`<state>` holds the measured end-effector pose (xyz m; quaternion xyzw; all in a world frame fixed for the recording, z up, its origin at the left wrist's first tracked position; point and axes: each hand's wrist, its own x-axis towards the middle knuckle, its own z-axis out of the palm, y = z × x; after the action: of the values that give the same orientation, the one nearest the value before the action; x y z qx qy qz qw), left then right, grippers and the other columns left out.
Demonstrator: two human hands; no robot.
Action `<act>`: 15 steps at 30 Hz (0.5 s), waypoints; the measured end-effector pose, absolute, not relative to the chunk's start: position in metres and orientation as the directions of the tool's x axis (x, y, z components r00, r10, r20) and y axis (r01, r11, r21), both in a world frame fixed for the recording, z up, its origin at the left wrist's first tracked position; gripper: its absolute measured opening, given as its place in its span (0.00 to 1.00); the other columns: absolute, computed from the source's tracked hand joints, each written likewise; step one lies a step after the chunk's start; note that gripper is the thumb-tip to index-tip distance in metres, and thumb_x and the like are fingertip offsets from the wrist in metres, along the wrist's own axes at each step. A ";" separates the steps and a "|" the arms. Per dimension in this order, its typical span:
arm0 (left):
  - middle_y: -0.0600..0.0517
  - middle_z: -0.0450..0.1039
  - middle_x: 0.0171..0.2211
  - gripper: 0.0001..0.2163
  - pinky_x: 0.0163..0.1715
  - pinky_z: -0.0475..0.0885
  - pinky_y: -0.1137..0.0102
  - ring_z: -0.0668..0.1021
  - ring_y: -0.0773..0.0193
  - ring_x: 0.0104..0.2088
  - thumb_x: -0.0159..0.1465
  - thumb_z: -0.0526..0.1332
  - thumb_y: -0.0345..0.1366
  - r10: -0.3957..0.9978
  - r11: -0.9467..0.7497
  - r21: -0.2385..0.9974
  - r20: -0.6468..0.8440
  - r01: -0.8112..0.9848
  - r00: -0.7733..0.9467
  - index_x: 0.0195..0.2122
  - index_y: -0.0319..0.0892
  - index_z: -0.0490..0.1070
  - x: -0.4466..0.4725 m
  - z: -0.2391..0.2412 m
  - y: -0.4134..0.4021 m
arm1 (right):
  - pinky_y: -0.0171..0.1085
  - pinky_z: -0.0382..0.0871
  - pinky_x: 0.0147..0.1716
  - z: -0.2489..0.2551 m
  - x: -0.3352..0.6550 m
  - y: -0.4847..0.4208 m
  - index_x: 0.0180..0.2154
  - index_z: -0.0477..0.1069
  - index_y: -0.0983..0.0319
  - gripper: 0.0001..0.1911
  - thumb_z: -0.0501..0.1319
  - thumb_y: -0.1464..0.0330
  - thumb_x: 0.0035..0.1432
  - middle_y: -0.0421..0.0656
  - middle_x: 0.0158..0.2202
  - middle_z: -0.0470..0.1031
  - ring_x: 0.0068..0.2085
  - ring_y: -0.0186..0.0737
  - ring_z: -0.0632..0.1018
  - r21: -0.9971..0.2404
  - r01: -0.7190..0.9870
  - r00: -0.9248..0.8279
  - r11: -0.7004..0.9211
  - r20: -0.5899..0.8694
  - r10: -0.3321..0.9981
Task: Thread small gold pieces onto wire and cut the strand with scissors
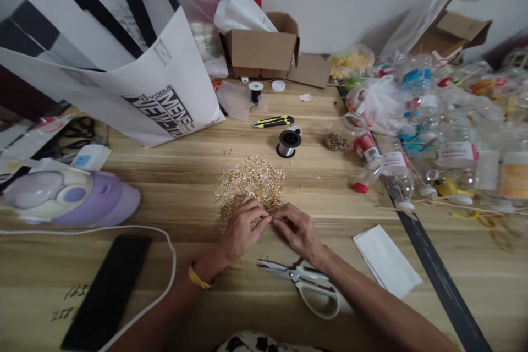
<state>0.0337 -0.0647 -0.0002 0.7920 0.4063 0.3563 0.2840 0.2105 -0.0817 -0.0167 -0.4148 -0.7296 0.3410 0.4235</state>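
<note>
Scissors (294, 274) lie at the near side, blades slightly parted. Left hand (243, 229) and right hand (297, 229) meet at the fingertips, each pinched close — what they grip is too small to tell. Just beyond lies the gold pile (252, 179); farther, a spool (287, 144), a cutter (273, 121), a box (264, 50).

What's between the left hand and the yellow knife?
In the head view: a shiny gold-and-silver heap, then bare tabletop up to the knife.
</note>
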 end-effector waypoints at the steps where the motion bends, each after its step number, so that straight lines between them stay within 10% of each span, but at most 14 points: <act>1: 0.51 0.69 0.26 0.07 0.36 0.65 0.66 0.69 0.62 0.34 0.62 0.58 0.29 0.845 -0.511 0.736 0.337 0.443 0.415 0.26 0.40 0.71 0.034 0.000 -0.064 | 0.34 0.66 0.31 -0.017 0.211 -0.082 0.34 0.69 0.61 0.04 0.57 0.71 0.61 0.42 0.29 0.69 0.30 0.35 0.71 -0.848 0.318 -0.298 0.424 0.335 0.894; 15: 0.51 0.71 0.26 0.06 0.35 0.66 0.67 0.71 0.63 0.32 0.60 0.61 0.30 0.838 -0.517 0.740 0.337 0.429 0.429 0.26 0.40 0.72 0.029 0.000 -0.058 | 0.34 0.64 0.30 -0.013 0.211 -0.083 0.32 0.68 0.62 0.08 0.54 0.69 0.63 0.43 0.28 0.69 0.30 0.36 0.70 -0.849 0.329 -0.322 0.414 0.312 0.894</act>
<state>0.0290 -0.0576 0.0004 0.7950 0.3986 0.3557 0.2873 0.2113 -0.0826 -0.0126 -0.4156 -0.7356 0.3465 0.4075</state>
